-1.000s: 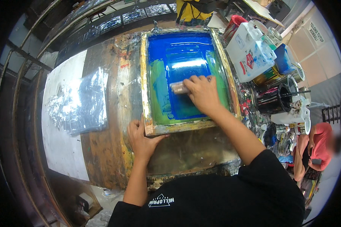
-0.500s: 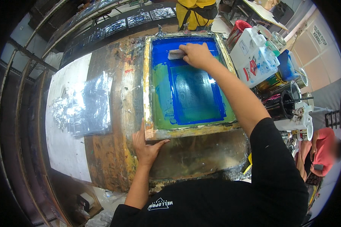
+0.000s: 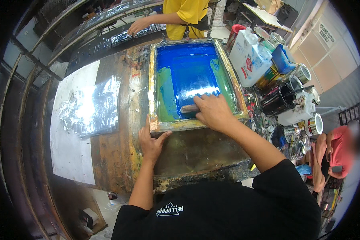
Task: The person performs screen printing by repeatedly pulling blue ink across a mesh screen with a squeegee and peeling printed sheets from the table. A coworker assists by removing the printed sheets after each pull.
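A screen-printing frame (image 3: 152, 84) with a worn, gold-stained rim lies on the worktable. Blue ink (image 3: 194, 72) covers much of its mesh, with green areas at both sides. My right hand (image 3: 215, 113) is closed around a squeegee (image 3: 190, 108), which rests on the mesh near the frame's closest edge. Part of the squeegee is hidden under the fingers. At the frame's near left corner, my left hand (image 3: 151, 146) is spread, thumb along the near edge and index finger along the left side, touching the rim.
Clear plastic sheets (image 3: 94, 106) lie on a white board (image 3: 74, 160) to the left. Ink cans (image 3: 278, 98) and a stained white jug (image 3: 248, 58) crowd the right side. Someone in yellow (image 3: 184, 16) stands beyond the table; another person in red (image 3: 340, 148) sits far right.
My right hand has drawn the squeegee from the far end of the mesh to the near end, spreading blue ink. My left hand stays at the corner. The person in yellow has shifted left.
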A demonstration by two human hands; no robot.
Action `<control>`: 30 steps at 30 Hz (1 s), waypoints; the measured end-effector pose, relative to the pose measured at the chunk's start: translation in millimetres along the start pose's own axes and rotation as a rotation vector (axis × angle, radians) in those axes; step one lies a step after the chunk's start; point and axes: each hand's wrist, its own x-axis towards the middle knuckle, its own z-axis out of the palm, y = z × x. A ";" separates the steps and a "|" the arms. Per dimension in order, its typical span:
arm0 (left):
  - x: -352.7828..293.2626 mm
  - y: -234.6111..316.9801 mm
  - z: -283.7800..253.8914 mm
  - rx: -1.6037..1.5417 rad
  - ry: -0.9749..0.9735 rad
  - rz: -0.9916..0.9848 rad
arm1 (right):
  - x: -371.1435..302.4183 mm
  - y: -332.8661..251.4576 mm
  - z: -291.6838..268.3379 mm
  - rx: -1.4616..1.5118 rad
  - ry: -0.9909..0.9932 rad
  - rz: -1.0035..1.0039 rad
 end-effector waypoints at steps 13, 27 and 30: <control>76.8 69.2 2.8 -0.167 0.120 0.040 | 74.0 5.5 -140.9 -0.035 0.810 -0.142; 31.5 48.7 61.3 0.260 -0.075 -0.157 | 85.6 3.1 -212.1 0.166 0.501 -0.106; 27.2 52.2 64.8 0.339 -0.098 -0.080 | 84.3 3.4 -214.4 0.135 0.374 -0.016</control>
